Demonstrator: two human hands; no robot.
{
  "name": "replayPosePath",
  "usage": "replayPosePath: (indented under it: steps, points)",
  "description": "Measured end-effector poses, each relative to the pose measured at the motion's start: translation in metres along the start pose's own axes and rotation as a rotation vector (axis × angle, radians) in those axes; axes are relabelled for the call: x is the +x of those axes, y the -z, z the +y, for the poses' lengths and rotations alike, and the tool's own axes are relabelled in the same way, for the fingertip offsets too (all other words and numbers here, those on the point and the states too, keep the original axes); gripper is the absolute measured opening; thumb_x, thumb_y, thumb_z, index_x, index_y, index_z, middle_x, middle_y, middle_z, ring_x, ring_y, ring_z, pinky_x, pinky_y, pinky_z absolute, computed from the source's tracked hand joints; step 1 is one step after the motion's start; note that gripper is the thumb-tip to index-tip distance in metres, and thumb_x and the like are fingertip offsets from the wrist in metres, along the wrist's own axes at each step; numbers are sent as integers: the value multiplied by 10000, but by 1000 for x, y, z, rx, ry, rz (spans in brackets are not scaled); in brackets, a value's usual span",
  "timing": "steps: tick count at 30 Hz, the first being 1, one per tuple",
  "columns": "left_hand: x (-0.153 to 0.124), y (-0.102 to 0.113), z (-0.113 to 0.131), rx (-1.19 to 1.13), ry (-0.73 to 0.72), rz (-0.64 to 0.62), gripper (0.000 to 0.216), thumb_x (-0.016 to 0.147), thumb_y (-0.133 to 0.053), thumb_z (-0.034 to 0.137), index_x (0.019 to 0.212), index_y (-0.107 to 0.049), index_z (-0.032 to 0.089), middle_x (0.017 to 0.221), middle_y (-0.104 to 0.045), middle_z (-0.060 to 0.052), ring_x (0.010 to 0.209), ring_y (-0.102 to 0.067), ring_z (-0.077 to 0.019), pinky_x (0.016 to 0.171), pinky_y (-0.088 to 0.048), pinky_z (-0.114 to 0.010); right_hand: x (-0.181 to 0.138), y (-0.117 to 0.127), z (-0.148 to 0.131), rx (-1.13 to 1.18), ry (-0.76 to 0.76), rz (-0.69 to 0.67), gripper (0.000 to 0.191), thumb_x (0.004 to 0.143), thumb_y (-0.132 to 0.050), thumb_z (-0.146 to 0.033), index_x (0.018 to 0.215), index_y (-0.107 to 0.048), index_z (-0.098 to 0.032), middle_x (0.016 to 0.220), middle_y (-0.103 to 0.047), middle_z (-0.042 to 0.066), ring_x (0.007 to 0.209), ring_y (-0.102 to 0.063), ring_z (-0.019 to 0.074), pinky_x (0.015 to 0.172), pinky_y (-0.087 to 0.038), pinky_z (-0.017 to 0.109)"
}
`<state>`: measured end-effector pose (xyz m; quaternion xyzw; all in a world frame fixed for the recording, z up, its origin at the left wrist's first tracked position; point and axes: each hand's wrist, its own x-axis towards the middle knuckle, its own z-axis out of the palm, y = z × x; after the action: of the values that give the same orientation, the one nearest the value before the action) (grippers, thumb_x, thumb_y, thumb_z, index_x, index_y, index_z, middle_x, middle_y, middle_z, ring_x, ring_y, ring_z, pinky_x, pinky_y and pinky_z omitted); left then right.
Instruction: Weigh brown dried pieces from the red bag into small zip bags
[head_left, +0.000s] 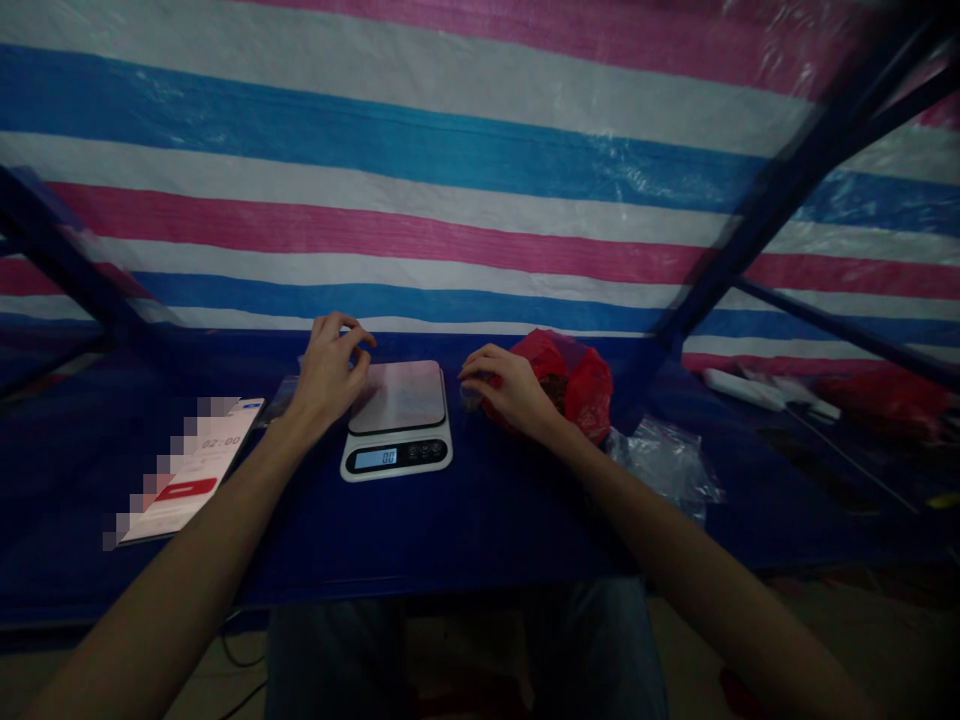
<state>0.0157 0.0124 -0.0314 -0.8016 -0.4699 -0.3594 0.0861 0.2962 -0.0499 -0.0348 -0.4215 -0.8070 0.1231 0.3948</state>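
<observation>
Our right hand (pixel 510 388) rests half-curled against a red plastic bag (pixel 577 385), right of centre; we cannot tell whether it grips anything. Our left hand (pixel 328 372) hangs loosely curled and empty, just left of a kitchen scale (pixel 397 420), which sits between both hands. A clear plastic bag (pixel 660 465) lies below the red one, and a lit screen (pixel 195 470) lies at lower left on the counter (pixel 300 560).

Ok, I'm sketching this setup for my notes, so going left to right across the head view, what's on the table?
Phone showing a timer → left hand → digital kitchen scale → right hand → red plastic bag → clear plastic bag
</observation>
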Motion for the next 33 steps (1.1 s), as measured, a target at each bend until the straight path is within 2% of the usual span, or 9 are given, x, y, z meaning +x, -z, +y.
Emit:
replayPosePath:
  steps: [7,13,16,20,22,25,29,31,33]
  points:
    - [0,1,1,-21,-1,16,236,844,-468,126,911,-683,193,1067,-577,-106,1124,-508,-280,1004,-446,-480,-3,5,-7,86,-33,23,186,965,-577,-219,997,-758,-189,1019,-769,62,943,-700,175,879,-518,318]
    - [-1,1,1,-9,-22,33,233,851,-462,131,895,-686,180,1054,-580,-107,1105,-502,-285,991,-453,-466,-2,13,-7,168,-76,38,249,997,-524,-265,1076,-747,-185,1002,-779,58,945,-720,178,882,-536,326]
    - [-1,1,0,0,-26,35,230,851,-464,134,889,-686,184,1064,-586,-110,1103,-501,-287,986,-456,-469,-2,13,0,93,-109,82,261,985,-518,-216,1157,-712,-185,1016,-771,71,927,-718,176,860,-540,327]
    - [-1,1,-2,37,-19,24,218,846,-478,142,892,-685,193,1068,-594,-104,1107,-514,-290,993,-454,-466,-5,8,7,111,-178,-12,354,989,-415,-136,1258,-645,-152,973,-756,82,768,-718,147,720,-546,278]
    - [0,1,-3,56,-21,24,214,845,-483,147,885,-686,199,1068,-599,-100,1103,-523,-291,990,-453,-460,-6,4,9,115,-208,-16,405,974,-371,-87,1295,-613,-135,994,-746,91,729,-708,135,691,-545,267]
    - [0,1,-3,75,-23,28,216,843,-483,152,880,-689,208,1075,-608,-96,1100,-531,-292,980,-452,-456,-6,0,13,-31,-171,-16,455,931,-384,-22,1309,-611,-133,1126,-722,121,870,-702,156,826,-545,308]
    - [1,2,-1,81,-21,29,224,841,-479,158,878,-696,200,1074,-615,-107,1092,-527,-300,960,-457,-459,-3,-5,19,-289,-86,-120,426,970,-489,-128,1390,-563,-135,1331,-631,157,1156,-619,230,1014,-472,379]
    - [0,2,1,80,-17,25,222,843,-480,164,877,-696,202,1073,-616,-105,1091,-527,-300,953,-459,-459,1,-9,21,-414,-82,-192,405,973,-533,-179,1374,-580,-140,1300,-644,155,1149,-607,243,1007,-466,381]
    - [0,3,2,77,-17,22,224,847,-476,170,880,-695,205,1069,-617,-104,1089,-525,-299,953,-460,-463,5,-14,23,-493,-79,-258,309,969,-543,-172,1252,-664,-144,1192,-684,142,1078,-616,236,964,-469,359]
